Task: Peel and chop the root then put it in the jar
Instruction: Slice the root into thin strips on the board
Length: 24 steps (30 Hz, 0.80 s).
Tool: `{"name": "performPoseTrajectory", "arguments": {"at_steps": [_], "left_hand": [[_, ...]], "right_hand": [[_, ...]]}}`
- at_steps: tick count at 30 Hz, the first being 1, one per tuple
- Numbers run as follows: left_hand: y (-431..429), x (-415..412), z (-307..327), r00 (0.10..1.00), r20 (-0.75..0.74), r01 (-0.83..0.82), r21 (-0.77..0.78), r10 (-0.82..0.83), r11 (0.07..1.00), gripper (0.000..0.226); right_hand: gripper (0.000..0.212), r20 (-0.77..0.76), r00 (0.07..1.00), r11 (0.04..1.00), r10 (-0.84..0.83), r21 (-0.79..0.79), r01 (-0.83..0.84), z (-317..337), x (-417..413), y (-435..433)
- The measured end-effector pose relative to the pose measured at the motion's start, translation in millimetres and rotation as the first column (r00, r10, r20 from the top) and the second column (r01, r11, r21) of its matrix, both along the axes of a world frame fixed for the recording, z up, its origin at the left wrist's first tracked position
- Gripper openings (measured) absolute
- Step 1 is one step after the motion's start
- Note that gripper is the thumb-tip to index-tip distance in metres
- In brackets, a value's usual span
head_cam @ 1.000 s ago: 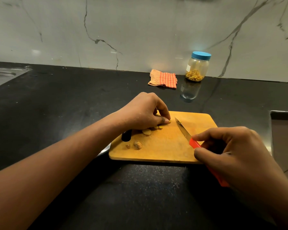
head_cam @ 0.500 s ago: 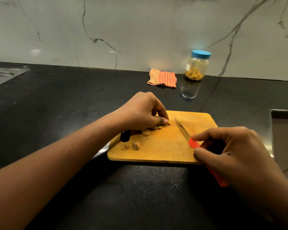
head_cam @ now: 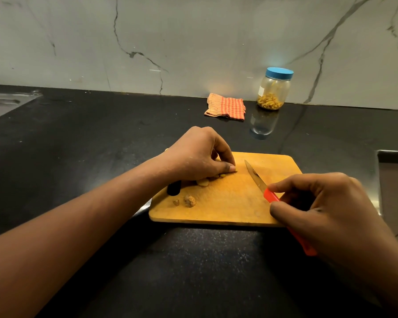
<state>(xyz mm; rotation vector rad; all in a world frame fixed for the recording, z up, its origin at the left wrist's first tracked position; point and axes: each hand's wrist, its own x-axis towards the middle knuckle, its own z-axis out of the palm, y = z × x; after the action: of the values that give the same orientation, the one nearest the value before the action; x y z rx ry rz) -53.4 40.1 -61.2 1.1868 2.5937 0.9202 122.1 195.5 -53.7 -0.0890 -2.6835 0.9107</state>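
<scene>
I see my left hand curled, fingertips pinching pale peeled root slices on the yellow wooden board; my right hand grips the orange-handled steel knife just beside; a slip could nick those fingertips; the blue-lidded clear jar stands well apart.

The cutting board is smooth wood. Behind it, the black counter is shiny, the cloth soft, the jar clear.
</scene>
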Motion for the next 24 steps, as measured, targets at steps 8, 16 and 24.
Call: {"name": "performPoseTrajectory", "arguments": {"at_steps": [8, 16, 24], "left_hand": [[0.5, 0.8, -0.3, 1.000, -0.003, -0.007, 0.001, 0.007, 1.000, 0.013], [0.9, 0.7, -0.3, 1.000, 0.005, -0.009, 0.002, 0.009, 1.000, 0.012], [1.0, 0.8, -0.2, 1.000, 0.014, -0.014, -0.002, 0.014, 1.000, 0.012]], "right_hand": [[0.020, 0.005, 0.999, 0.999, 0.044, 0.000, -0.044, 1.5, -0.3, -8.0], [0.024, 0.016, 0.998, 0.998, 0.055, 0.004, -0.055, 0.9, -0.1, -8.4], [0.022, 0.010, 0.999, 0.999, 0.047, 0.013, -0.048, 0.0, -0.3, -9.1]]}}
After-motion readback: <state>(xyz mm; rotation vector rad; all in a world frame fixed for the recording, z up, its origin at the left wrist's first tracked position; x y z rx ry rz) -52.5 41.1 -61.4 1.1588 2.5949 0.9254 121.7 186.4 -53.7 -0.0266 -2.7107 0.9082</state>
